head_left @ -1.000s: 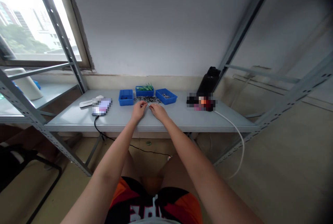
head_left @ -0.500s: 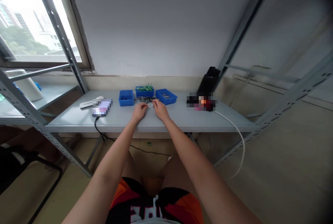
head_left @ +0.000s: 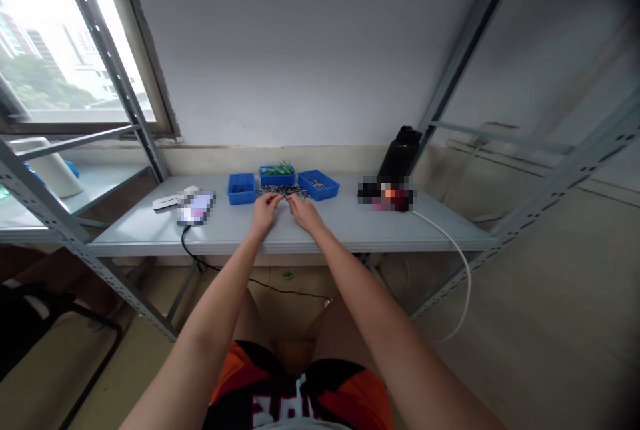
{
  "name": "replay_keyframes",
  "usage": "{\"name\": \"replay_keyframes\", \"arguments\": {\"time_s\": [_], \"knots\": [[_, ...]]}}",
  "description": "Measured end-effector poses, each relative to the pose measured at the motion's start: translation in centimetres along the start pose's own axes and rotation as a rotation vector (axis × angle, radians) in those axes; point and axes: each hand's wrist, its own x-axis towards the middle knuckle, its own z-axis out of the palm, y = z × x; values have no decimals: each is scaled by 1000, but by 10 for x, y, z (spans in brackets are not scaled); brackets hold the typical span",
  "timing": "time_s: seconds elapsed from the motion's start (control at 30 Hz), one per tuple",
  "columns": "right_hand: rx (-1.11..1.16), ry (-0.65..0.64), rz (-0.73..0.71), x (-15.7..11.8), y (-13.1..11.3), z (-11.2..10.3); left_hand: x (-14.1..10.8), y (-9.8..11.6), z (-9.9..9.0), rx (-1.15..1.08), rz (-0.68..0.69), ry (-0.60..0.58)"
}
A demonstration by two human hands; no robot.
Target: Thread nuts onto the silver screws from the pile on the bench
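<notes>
Left hand (head_left: 265, 211) and right hand (head_left: 303, 211) near small metal-and-black parts pile (head_left: 281, 191); fingertips bunched, can't tell what's pinched.

Small dark and silvery parts in a loose pile, with three blue trays set about it.
The pile of parts (head_left: 283, 191) lies flat and jumbled on the shelf, just beyond the fingertips of the left hand (head_left: 265, 211) and right hand (head_left: 304, 212); whatever either hand pinches is too small to make out. To the left sits the left tray (head_left: 242, 201), upright, with dark contents low inside. On the far side, the far tray (head_left: 278, 181) holds slender green pieces (head_left: 283, 169) that stick up above its rim. The right tray (head_left: 326, 195), turned at an angle, holds small silvery pieces (head_left: 318, 184).
</notes>
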Motion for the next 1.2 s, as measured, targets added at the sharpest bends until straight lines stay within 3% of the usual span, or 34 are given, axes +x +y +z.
{"name": "replay_keyframes", "arguments": {"time_s": [0.23, 0.47, 0.67, 0.87, 1.2], "knots": [[-19, -74, -6, 1, 0, 1, -1, -3, 1, 3, 33, -76], [71, 36, -1, -1, -4, -2, -1, -7, 3, 43, 15, -118], [23, 29, -36, 1, 0, 3, 0, -5, 1, 161, 58, -161], [-17, -16, -67, 4, 7, 9, 1, -8, 1, 156, 36, -137], [-21, 10, 36, 2, 4, 4, 2, -10, 1, 84, -4, -50]]}}
